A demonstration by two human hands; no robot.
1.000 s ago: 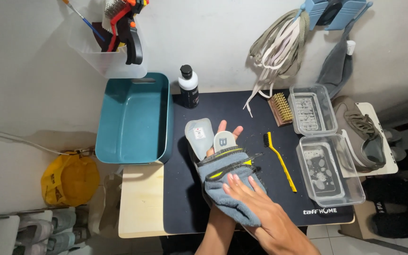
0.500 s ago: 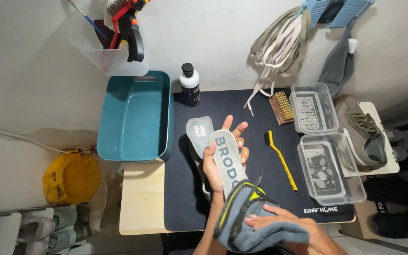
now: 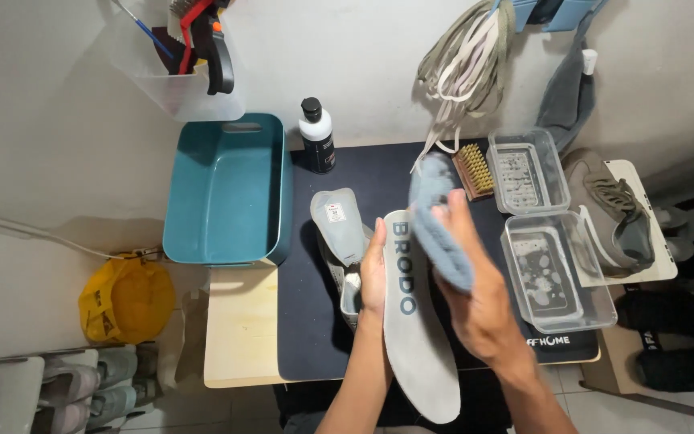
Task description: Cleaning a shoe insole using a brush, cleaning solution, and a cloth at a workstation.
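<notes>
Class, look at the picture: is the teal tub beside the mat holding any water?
No, the teal tub shows only its bare, dry-looking bottom.

A black bottle (image 3: 317, 143) with a white shoulder and black cap stands at the mat's (image 3: 307, 337) back edge. A small white label (image 3: 334, 214) sits on the grey insole (image 3: 337, 225) near the mat's middle.
</notes>
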